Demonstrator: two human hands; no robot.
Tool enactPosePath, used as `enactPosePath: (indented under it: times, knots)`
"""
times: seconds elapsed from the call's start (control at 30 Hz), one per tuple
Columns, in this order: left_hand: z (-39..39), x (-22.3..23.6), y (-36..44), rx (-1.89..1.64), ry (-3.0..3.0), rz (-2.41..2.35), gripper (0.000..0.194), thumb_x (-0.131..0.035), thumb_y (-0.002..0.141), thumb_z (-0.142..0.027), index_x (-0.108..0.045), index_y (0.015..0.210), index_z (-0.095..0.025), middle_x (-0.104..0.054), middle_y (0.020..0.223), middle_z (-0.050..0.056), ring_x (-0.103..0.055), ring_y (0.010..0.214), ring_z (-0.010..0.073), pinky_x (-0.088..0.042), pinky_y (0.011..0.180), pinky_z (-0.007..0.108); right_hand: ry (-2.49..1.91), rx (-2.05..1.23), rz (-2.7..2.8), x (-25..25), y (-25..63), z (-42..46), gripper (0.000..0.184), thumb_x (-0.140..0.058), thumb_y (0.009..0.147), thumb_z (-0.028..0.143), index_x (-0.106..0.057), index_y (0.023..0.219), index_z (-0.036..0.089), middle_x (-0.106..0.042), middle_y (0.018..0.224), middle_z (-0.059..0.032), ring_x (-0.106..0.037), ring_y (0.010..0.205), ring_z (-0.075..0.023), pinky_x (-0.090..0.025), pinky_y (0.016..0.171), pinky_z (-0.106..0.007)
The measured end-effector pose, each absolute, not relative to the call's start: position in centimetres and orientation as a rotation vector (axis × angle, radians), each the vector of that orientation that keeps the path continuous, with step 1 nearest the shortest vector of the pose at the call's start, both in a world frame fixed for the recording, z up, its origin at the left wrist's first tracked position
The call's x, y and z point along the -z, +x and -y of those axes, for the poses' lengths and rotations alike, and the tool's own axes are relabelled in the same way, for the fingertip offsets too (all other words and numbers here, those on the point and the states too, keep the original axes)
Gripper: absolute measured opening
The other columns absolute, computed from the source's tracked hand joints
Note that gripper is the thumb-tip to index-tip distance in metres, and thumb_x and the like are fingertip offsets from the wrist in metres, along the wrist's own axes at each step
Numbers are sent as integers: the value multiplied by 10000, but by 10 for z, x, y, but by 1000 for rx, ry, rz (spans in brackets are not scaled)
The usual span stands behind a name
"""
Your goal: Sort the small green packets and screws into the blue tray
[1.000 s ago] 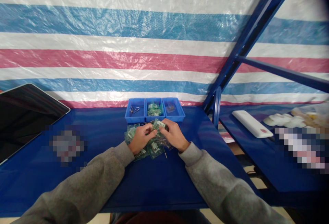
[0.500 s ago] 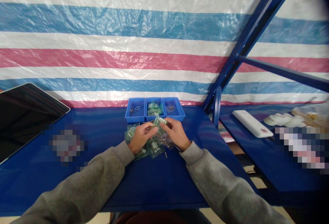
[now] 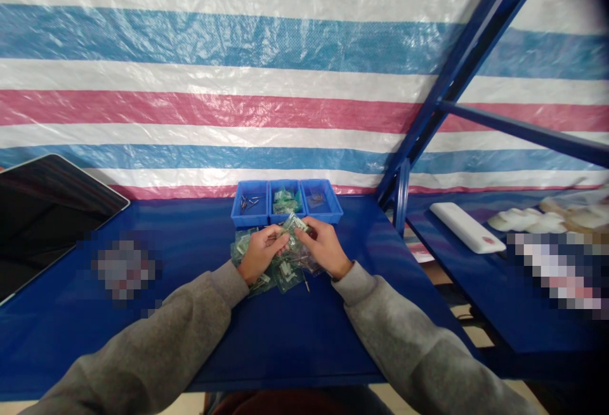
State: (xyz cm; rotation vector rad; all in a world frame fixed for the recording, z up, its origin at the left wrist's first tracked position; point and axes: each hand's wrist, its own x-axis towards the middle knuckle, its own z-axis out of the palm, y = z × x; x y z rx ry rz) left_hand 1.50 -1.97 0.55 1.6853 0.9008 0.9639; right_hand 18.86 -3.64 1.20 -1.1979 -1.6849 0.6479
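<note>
A small clear greenish plastic bag (image 3: pixel 292 223) with pale parts in it is pinched between my two hands, above a pile of similar bags. My left hand (image 3: pixel 261 251) grips its left side, thumb against fingers. On the other side my right hand (image 3: pixel 326 247) holds it with the thumb on top. More bags (image 3: pixel 287 273) lie beneath and to the left of my hands. A thin metal pin (image 3: pixel 307 287) sticks out at the front of the pile. What exactly the bags contain is too small to tell.
Behind the pile stand three joined blue bins: the left bin (image 3: pixel 250 219) with metal pins, the middle bin (image 3: pixel 285 217) with greenish bags, the right bin (image 3: pixel 323 217) with small clear pieces. A dark screen (image 3: pixel 52 212) lies left; a white case (image 3: pixel 466 228) sits right, beyond a blue frame post (image 3: pixel 402 199).
The bag between my hands has tilted and shifted slightly, and my fingers have moved a little on it. The pile and bins stay put.
</note>
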Motion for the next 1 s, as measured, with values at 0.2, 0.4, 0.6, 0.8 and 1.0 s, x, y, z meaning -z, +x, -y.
enactPosePath:
  times: [0.2,0.4,0.6,0.8,1.0]
  knots:
    - [21,-3,17,-951,1733,-914,261,-570,812,-388,-611,819,-130,-588,680,6,-537,583,106,-437,525,205,-1140,-731,1648,-8,189,33,242,-519,850,373,-631,812,162,-624,750,-17,-545,690,-152,-420,618,-239]
    - [21,-6,17,-991,1737,-921,265,-576,811,-393,-622,778,-134,-606,659,9,-543,563,109,-457,540,217,-1127,-804,1653,-8,191,30,248,-516,849,379,-623,844,155,-624,756,-11,-549,688,-150,-423,623,-246]
    - [21,-8,17,-1058,1736,-934,258,-566,824,-389,-629,822,-139,-628,677,14,-546,555,109,-463,556,226,-1155,-696,1732,-12,192,32,219,-541,841,361,-611,789,160,-570,707,0,-497,639,-133,-381,590,-237]
    - [22,-8,17,-1024,1697,-934,269,-581,814,-392,-634,904,-144,-633,723,13,-563,600,119,-472,576,225,-1138,-621,1743,-14,194,33,222,-544,841,331,-574,702,161,-523,668,9,-464,617,-123,-347,572,-234]
    - [20,-8,16,-1058,1696,-981,282,-570,817,-406,-629,894,-141,-607,722,-5,-521,566,101,-446,561,216,-1198,-633,1835,-11,194,31,216,-577,817,333,-596,702,151,-524,633,14,-448,589,-119,-330,553,-236]
